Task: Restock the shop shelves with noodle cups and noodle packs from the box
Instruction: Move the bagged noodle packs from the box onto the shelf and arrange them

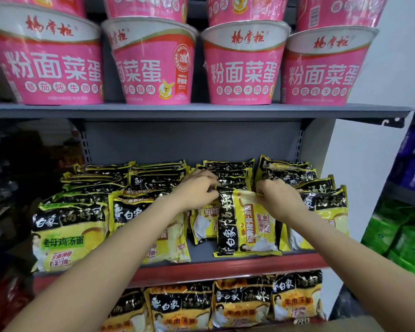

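A yellow and black noodle pack [246, 226] lies turned sideways at the front of the middle shelf [225, 259]. My left hand [197, 188] pinches its top left corner. My right hand [279, 200] grips its top right edge. Behind and beside it, rows of the same kind of noodle packs [139, 180] stand in overlapping stacks. Large pink noodle cups [242, 68] fill the upper shelf in two layers. The box is out of view.
Orange-labelled noodle packs [240, 305] line the lower shelf. A white upright panel [345, 164] closes the shelf on the right. Beyond it stand purple and green packets [405, 236]. Dark, blurred goods sit at the far left.
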Demonstrator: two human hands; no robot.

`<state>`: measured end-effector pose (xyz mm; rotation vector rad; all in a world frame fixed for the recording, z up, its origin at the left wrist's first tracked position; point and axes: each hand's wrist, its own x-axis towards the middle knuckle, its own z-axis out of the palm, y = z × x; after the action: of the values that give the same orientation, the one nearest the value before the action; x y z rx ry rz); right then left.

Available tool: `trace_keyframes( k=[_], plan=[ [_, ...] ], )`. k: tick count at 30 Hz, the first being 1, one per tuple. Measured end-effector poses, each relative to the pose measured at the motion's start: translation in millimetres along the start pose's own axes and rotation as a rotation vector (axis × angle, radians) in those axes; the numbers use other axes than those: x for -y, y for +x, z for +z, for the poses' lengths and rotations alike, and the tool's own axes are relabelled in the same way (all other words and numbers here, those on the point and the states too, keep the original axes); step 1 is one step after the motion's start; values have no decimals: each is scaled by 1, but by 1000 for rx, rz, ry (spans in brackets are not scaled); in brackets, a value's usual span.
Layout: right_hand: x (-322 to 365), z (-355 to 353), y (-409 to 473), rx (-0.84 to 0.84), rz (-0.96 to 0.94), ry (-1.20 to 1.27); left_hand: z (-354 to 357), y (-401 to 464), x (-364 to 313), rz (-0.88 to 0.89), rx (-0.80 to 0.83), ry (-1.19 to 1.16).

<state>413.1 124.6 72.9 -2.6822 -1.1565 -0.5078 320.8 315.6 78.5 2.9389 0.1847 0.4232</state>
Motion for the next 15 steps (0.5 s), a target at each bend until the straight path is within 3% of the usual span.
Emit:
trace_keyframes(
  k=[4, 7, 10, 15],
  plan=[
    [1, 2, 0, -84, 59, 28, 2, -7, -6, -153, -4, -285],
    [4, 3, -2, -121, 122, 76, 5, -7, -8, -214, 26, -202],
    [9, 8, -4, -36, 117, 84, 4, -7, -10, -204, 4, -130],
    [9, 4, -8, 13, -47, 90, -6, -8, -18, -98, -24, -67]
  ],
)
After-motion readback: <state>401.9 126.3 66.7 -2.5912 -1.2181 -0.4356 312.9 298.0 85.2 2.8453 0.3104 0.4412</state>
